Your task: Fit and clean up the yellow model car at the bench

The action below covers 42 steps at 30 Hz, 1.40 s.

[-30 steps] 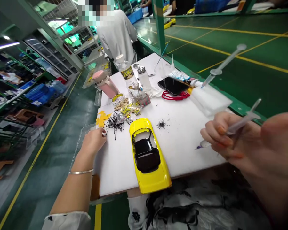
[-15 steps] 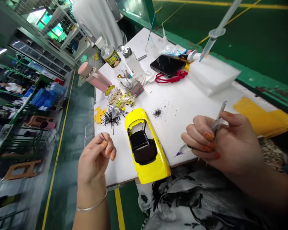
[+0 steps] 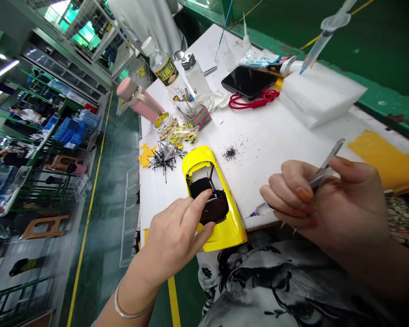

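Note:
A yellow model car body (image 3: pixel 236 222) with a black interior piece lies near the front edge of the white table. My left hand (image 3: pixel 180 227) reaches over it, index finger and thumb apart on the black part. No held thing shows in that hand; its curled fingers are partly hidden. My right hand (image 3: pixel 313 200) is closed around metal tweezers (image 3: pixel 332 156), tips pointing down below the fingers. A syringe (image 3: pixel 264 209) with a purple needle base sticks out of the same hand toward the car.
Thin black sticks (image 3: pixel 163 157) and tiny black bits (image 3: pixel 230 153) lie beyond the car. Farther back stand a pink flask (image 3: pixel 146 106), a clear bottle (image 3: pixel 167 70) and a phone (image 3: pixel 248 81). White foam (image 3: pixel 323 95) is at the right, with a dispensing tube (image 3: pixel 315 52) above it.
My left hand has moved right onto the car and opened from a pinch on a thin dark piece. My right hand keeps the tweezers and syringe. The view has shifted slightly.

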Each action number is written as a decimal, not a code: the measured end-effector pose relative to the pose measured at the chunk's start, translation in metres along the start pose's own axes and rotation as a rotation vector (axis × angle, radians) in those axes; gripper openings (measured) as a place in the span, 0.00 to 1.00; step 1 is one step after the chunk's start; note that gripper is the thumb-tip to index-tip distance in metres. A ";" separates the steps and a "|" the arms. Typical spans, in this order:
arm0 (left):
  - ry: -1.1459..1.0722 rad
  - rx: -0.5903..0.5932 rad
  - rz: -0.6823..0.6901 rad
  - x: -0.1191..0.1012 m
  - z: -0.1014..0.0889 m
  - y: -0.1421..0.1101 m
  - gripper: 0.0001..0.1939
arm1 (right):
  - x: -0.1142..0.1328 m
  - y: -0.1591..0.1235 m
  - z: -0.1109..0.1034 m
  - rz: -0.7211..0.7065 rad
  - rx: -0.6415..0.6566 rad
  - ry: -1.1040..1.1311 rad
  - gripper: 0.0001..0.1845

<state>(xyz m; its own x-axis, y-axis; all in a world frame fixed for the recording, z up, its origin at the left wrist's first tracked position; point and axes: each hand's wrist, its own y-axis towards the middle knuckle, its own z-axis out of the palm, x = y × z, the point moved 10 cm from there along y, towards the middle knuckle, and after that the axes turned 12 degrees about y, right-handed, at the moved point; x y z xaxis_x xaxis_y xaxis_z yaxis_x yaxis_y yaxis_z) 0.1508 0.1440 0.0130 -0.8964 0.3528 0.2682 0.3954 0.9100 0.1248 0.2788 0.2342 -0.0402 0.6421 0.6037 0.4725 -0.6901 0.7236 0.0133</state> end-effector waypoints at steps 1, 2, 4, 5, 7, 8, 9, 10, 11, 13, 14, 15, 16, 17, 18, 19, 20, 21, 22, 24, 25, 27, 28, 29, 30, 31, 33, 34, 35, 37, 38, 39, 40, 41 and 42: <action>0.042 0.000 0.045 -0.006 -0.002 0.004 0.28 | 0.000 0.000 0.000 -0.001 -0.002 -0.010 0.25; 0.079 -0.001 0.094 -0.012 -0.005 0.007 0.28 | -0.001 -0.001 0.000 0.000 -0.008 -0.015 0.25; 0.122 -0.016 0.202 -0.025 -0.010 0.008 0.27 | -0.002 -0.002 0.000 0.001 -0.018 -0.003 0.25; 0.130 -0.034 0.245 -0.030 -0.013 0.007 0.27 | -0.001 -0.003 -0.001 -0.001 -0.024 0.015 0.24; 0.110 -0.081 0.282 -0.033 -0.020 0.003 0.27 | -0.001 -0.004 -0.003 -0.003 -0.037 0.058 0.23; 0.090 -0.099 0.279 -0.032 -0.023 0.001 0.27 | 0.000 -0.005 -0.004 -0.004 -0.036 0.079 0.23; 0.076 -0.106 0.263 -0.029 -0.024 -0.001 0.27 | 0.000 -0.005 -0.005 -0.001 -0.025 0.099 0.22; 0.069 -0.101 0.244 -0.025 -0.024 -0.002 0.27 | 0.000 -0.004 -0.004 0.003 -0.008 0.118 0.22; 0.071 -0.083 0.228 -0.022 -0.023 -0.002 0.28 | 0.000 -0.004 -0.004 0.004 0.012 0.137 0.22; 0.094 -0.045 0.205 -0.016 -0.019 -0.002 0.30 | 0.001 -0.003 -0.002 0.004 0.049 0.167 0.21; 0.114 -0.030 0.197 -0.015 -0.018 -0.001 0.31 | 0.001 -0.003 -0.001 0.004 0.058 0.177 0.21; 0.138 -0.014 0.192 -0.013 -0.017 0.000 0.32 | 0.001 -0.002 -0.001 0.002 0.061 0.184 0.21; 0.162 0.007 0.191 -0.013 -0.015 0.002 0.33 | 0.000 -0.002 -0.001 0.003 0.066 0.189 0.21; 0.184 0.034 0.191 -0.012 -0.013 0.003 0.34 | 0.000 -0.002 0.000 0.005 0.069 0.192 0.21; 0.201 0.069 0.193 -0.012 -0.009 0.005 0.36 | -0.001 -0.001 0.001 0.007 0.073 0.193 0.21; 0.211 0.106 0.195 -0.012 -0.005 0.006 0.37 | -0.002 -0.001 0.002 0.007 0.076 0.190 0.21; 0.214 0.138 0.197 -0.013 -0.002 0.007 0.38 | -0.002 -0.002 0.002 0.007 0.079 0.182 0.21; 0.212 0.157 0.198 -0.013 0.000 0.008 0.39 | -0.002 -0.002 0.003 0.004 0.081 0.172 0.21; 0.207 0.161 0.199 -0.014 0.001 0.009 0.38 | -0.002 -0.003 0.003 0.000 0.080 0.157 0.21; 0.190 0.132 0.204 -0.015 -0.001 0.008 0.36 | -0.001 -0.005 0.003 -0.018 0.072 0.124 0.21; 0.174 0.092 0.198 -0.014 -0.004 0.007 0.34 | 0.001 -0.006 0.003 -0.036 0.070 0.103 0.22; 0.082 0.002 0.160 -0.006 -0.012 0.002 0.31 | 0.004 -0.009 0.006 -0.082 0.082 0.049 0.25; -0.009 -0.032 0.121 0.002 -0.014 -0.001 0.30 | 0.005 -0.011 0.010 -0.101 0.095 0.020 0.27; -0.135 -0.059 0.066 0.014 -0.015 -0.004 0.29 | 0.004 -0.012 0.014 -0.111 0.111 -0.007 0.28; -0.295 -0.083 -0.003 0.028 -0.012 -0.006 0.28 | 0.002 -0.012 0.018 -0.110 0.125 -0.029 0.29; -0.475 -0.111 -0.096 0.046 -0.007 -0.008 0.28 | -0.002 -0.012 0.023 -0.103 0.138 -0.046 0.29; -0.846 -0.273 -0.328 0.086 0.006 -0.013 0.23 | -0.010 -0.011 0.034 -0.096 0.172 -0.056 0.27; -1.010 -0.403 -0.486 0.109 0.017 -0.019 0.22 | -0.016 -0.010 0.040 -0.095 0.192 -0.054 0.26; -1.151 -0.496 -0.618 0.126 0.031 -0.023 0.22 | -0.021 -0.010 0.046 -0.093 0.210 -0.050 0.25; -1.337 -0.642 -0.802 0.145 0.060 -0.027 0.15 | -0.033 -0.007 0.056 -0.083 0.228 -0.044 0.23; -1.387 -0.698 -0.863 0.150 0.072 -0.028 0.13 | -0.039 -0.006 0.059 -0.078 0.225 -0.049 0.22; -1.412 -0.740 -0.913 0.153 0.082 -0.029 0.12 | -0.045 -0.005 0.062 -0.075 0.216 -0.060 0.22; -1.421 -0.764 -0.949 0.155 0.090 -0.030 0.12 | -0.049 -0.004 0.064 -0.078 0.205 -0.071 0.21; -1.417 -0.785 -0.971 0.156 0.095 -0.032 0.13 | -0.053 -0.003 0.065 -0.085 0.191 -0.082 0.20; -1.406 -0.796 -0.980 0.157 0.099 -0.035 0.13 | -0.055 -0.002 0.065 -0.093 0.175 -0.087 0.19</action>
<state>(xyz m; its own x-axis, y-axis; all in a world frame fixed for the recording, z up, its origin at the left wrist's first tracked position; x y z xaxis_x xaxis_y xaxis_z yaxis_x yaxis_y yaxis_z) -0.0232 0.1893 -0.0435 -0.1587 0.1145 -0.9807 -0.6687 0.7183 0.1921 0.2225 0.1776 -0.0088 0.6798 0.5003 0.5363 -0.6814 0.7012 0.2096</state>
